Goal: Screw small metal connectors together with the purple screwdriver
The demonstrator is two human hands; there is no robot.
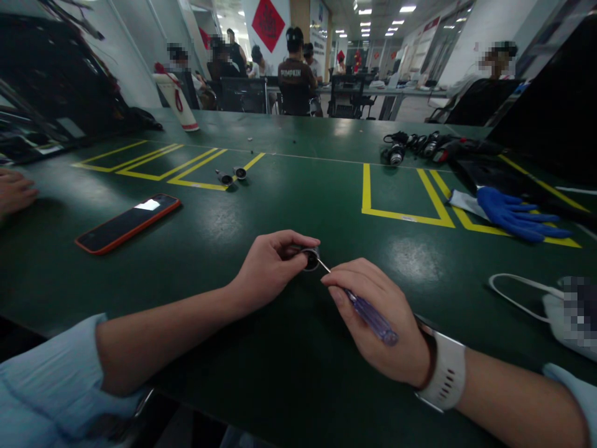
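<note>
Near the middle of the green table, my left hand (275,261) pinches a small round dark part with a metallic rim (310,260). Its open face is turned toward my right side, and my fingers cover the rest of it. My right hand (373,311) grips a screwdriver (370,316) with a clear purple handle. The thin shaft slants up to the left, and its tip is at the round part's opening; how deep it reaches I cannot tell. Two similar small metallic parts (232,175) lie farther back, by a yellow tape line.
A phone in an orange case (128,224) lies at left, near another person's hand (16,191). To the right are a blue glove (515,214), a white mask (566,317) and dark cabled parts (410,146). A tall cup (180,102) stands at the back.
</note>
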